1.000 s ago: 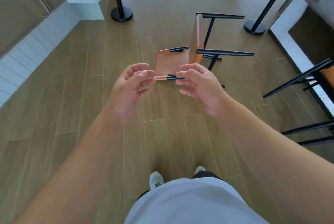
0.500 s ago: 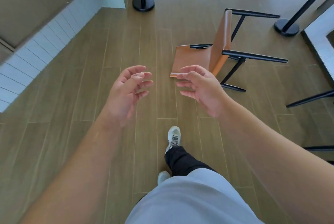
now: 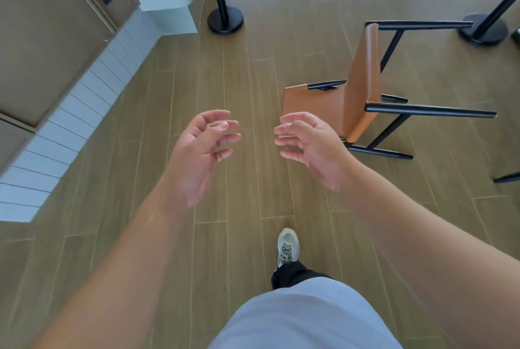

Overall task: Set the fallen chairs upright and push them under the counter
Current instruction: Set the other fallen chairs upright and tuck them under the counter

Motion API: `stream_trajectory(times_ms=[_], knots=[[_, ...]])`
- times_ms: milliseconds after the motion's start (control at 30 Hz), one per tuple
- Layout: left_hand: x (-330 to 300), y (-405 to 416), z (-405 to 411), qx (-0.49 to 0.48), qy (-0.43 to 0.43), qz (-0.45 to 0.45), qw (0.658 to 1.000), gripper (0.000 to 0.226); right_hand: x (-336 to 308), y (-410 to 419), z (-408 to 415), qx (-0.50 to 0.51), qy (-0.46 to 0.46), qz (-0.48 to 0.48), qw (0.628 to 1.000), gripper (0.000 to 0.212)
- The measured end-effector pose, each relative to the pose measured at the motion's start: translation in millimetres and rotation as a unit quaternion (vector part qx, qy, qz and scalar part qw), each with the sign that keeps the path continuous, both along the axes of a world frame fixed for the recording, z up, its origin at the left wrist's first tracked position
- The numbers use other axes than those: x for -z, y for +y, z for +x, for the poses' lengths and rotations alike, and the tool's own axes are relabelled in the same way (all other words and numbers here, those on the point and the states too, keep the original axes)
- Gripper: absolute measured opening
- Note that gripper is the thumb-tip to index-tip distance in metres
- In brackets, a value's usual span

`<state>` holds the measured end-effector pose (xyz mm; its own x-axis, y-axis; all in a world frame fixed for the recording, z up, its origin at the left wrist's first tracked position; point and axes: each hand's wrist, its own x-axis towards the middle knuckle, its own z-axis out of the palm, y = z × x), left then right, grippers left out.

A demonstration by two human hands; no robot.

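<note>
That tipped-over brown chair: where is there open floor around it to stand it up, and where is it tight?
Bare wood floor lies left of the chair, between it, the white tiled wall base and the left post base. More lies in front, under both empty hands. To the right it is crowded: chair legs jut out, near the right post base and another black leg.

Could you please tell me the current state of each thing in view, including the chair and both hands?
chair: fallen, lying on its back on the floor, legs pointing sideways, untouched.
left hand: held out in the air, fingers loosely curled, holding nothing.
right hand: held out in the air, fingers loosely curled, holding nothing, apart from the chair.
stanchion post: upright on its round base.
cabinet door: closed.
</note>
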<state>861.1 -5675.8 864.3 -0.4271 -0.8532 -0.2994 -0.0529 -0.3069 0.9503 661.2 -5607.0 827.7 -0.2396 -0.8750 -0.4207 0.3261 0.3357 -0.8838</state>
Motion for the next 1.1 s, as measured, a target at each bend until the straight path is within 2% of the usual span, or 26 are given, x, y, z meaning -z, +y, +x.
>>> stream_trajectory(times_ms=[200, 400, 767, 1100], knots=[[-2, -42, -37, 0.018, -0.002, 0.002, 1.0, 0.022, -2, -41, -37, 0.015, -0.005, -0.008, 1.0, 0.023], [-9, -71, -52, 0.038, -0.002, -0.003, 0.999, 0.022, -3, -63, -51, 0.033, -0.011, -0.017, 0.999, 0.026], [-9, -133, -32, 0.047, 0.024, -0.003, 0.999, 0.024, 3, -120, -22, 0.042, -0.003, -0.016, 0.999, 0.026], [2, -293, 25, 0.091, 0.055, 0.021, 0.994, 0.024, 8, -249, 45, 0.108, 0.023, 0.008, 0.994, 0.027]])
